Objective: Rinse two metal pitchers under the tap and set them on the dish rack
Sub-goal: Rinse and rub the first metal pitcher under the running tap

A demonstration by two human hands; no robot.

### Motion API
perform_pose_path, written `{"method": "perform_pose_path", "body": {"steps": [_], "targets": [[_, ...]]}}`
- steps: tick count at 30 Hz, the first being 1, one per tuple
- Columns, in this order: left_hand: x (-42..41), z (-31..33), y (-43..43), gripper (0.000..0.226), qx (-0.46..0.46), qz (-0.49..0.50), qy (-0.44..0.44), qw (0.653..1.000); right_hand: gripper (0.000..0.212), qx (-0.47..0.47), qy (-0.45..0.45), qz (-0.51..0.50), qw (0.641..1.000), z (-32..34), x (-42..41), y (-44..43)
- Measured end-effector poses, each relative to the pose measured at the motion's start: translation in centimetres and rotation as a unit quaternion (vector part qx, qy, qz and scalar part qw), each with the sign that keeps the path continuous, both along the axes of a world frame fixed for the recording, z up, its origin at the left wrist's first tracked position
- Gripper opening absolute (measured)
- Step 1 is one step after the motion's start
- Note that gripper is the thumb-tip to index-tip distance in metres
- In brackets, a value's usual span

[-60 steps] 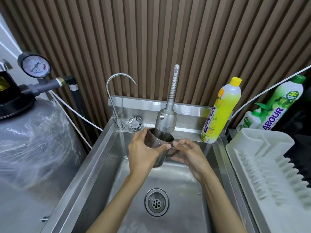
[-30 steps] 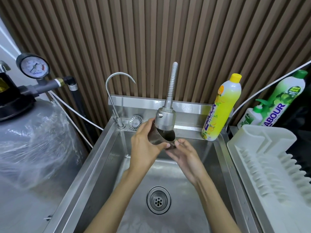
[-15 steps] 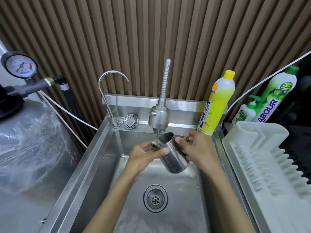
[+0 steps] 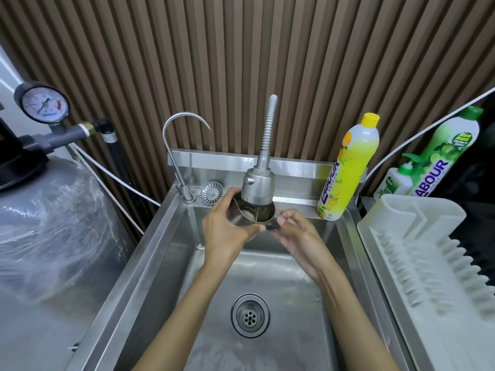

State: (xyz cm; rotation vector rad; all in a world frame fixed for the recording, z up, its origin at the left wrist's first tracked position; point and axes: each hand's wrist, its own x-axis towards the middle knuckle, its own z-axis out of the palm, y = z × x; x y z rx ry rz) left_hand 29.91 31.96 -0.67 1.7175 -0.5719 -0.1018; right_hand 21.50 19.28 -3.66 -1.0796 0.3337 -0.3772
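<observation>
Pitcher (image 4: 250, 214), a small metal one, sits upright just under the wide head of the tap (image 4: 258, 187), above the back of the sink (image 4: 166, 250). The tap head covers the far part of its rim, and the left hand (image 4: 225, 231) hides most of its body. That hand wraps the pitcher's left side, thumb curled across the front. The right hand (image 4: 297, 234) reaches in from the other side with bent fingers and pinches a dark part just beside the rim. This looks like the handle, but it is too shadowed to be sure. A thin pale streak inside the pitcher may be running water; I cannot tell. The drain (image 4: 250, 315) lies below, between the two forearms, which run out of the bottom edge. A white dish rack (image 4: 417, 253) stands right of the sink, cut off at the right and lower edges. Behind it, a green bottle (image 4: 444, 156) and a small pump bottle (image 4: 396, 180) are partly hidden by its back wall. A yellow bottle (image 4: 351, 167) stands on the sink's back right corner. A slim gooseneck tap (image 4: 174, 145) rises at the back left, with a round strainer (image 4: 212, 193) beside it. A plastic-wrapped tank (image 4: 48, 223) with a pressure gauge (image 4: 42, 105) is cut off at the left.
</observation>
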Motion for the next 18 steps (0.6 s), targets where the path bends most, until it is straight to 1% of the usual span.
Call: {"method": "perform_pose_path", "body": {"steps": [2, 4, 7, 8, 9, 11, 12, 14, 15, 16, 17, 18], "targets": [[0.0, 0.9, 0.4, 0.071, 0.047, 0.008, -0.046, 0.998, 0.013, 0.02, 0.016, 0.008, 1.0, -0.6, -0.2, 0.5], [0.0, 1.6, 0.6, 0.066, 0.089, 0.008, -0.07, 0.994, 0.012, 0.014, 0.043, 0.002, 0.999, -0.5, -0.4, 0.8], [0.5, 1.8, 1.0, 0.059, 0.136, 0.01, -0.035, 0.99, 0.009, -0.039, 0.102, -0.024, 0.994, 0.4, -0.9, 1.1], [0.7, 1.5, 1.0, 0.06, 0.141, 0.006, -0.005, 0.99, 0.009, -0.065, 0.124, -0.036, 0.99, 0.9, -1.1, 1.0], [0.9, 1.2, 1.0, 0.065, 0.137, -0.005, 0.035, 0.99, 0.01, -0.093, 0.148, -0.05, 0.983, 1.4, -1.3, 0.8], [1.1, 0.4, 0.9, 0.075, 0.109, -0.048, 0.123, 0.985, 0.012, -0.153, 0.198, -0.079, 0.965, 2.7, -1.6, 0.4], [1.1, -0.1, 0.9, 0.072, 0.09, -0.073, 0.162, 0.98, 0.014, -0.183, 0.217, -0.092, 0.955, 3.5, -1.8, 0.2], [0.9, -0.8, 0.8, 0.051, 0.053, -0.122, 0.228, 0.965, 0.021, -0.258, 0.234, -0.114, 0.93, 4.7, -2.0, 0.2], [0.7, -1.1, 0.7, 0.044, 0.039, -0.139, 0.246, 0.958, 0.023, -0.316, 0.238, -0.128, 0.91, 5.1, -2.0, 0.2], [0.4, -1.3, 0.5, 0.042, 0.025, -0.149, 0.252, 0.956, 0.024, -0.375, 0.24, -0.142, 0.884, 5.4, -2.0, 0.4], [0.1, -1.5, 0.3, 0.043, 0.007, -0.15, 0.251, 0.956, 0.024, -0.419, 0.239, -0.153, 0.863, 5.5, -2.0, 0.5], [-0.3, -1.7, 0.0, 0.047, -0.013, -0.142, 0.25, 0.958, 0.023, -0.444, 0.232, -0.159, 0.851, 5.6, -2.0, 0.6]]}}
